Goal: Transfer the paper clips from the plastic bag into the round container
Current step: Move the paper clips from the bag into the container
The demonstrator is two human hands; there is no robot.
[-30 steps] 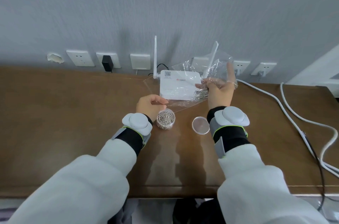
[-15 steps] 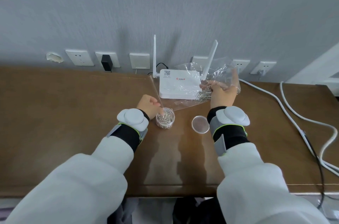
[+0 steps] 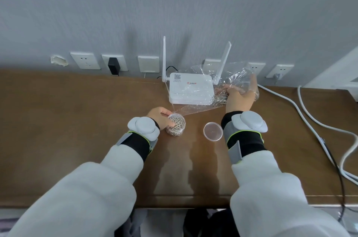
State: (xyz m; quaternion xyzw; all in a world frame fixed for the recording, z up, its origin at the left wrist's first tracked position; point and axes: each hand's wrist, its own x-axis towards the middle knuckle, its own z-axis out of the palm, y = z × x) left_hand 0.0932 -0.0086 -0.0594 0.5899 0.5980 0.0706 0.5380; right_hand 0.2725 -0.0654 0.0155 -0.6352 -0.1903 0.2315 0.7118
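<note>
While the right hand [image 3: 239,97] reaches inside the plastic bag [image 3: 230,81] with its fingers curled among the paper clips [image 3: 219,99], the film and the glare hide whether any clip is pinched, so that cannot be told. The left hand [image 3: 160,117] has its fingers wrapped around the near side of the round container [image 3: 175,124], which stands upright on the wooden table [image 3: 77,120], and is closed on its wall.

The bag looks thin, crinkly and limp; it will likely sag and slide, so it seems best held by its mouth, leaving the clips free to gather at the low end. The clips themselves should be light, slick and prone to tangle in clumps, easier to lift as a small bunch than singly.

The container, clear-walled, already holds a heap of clips near its rim. A loose cluster remains in the bag, lying in front of the white router [image 3: 190,89]. The clear lid [image 3: 212,131] lies flat just right of the container, apart from it.
</note>
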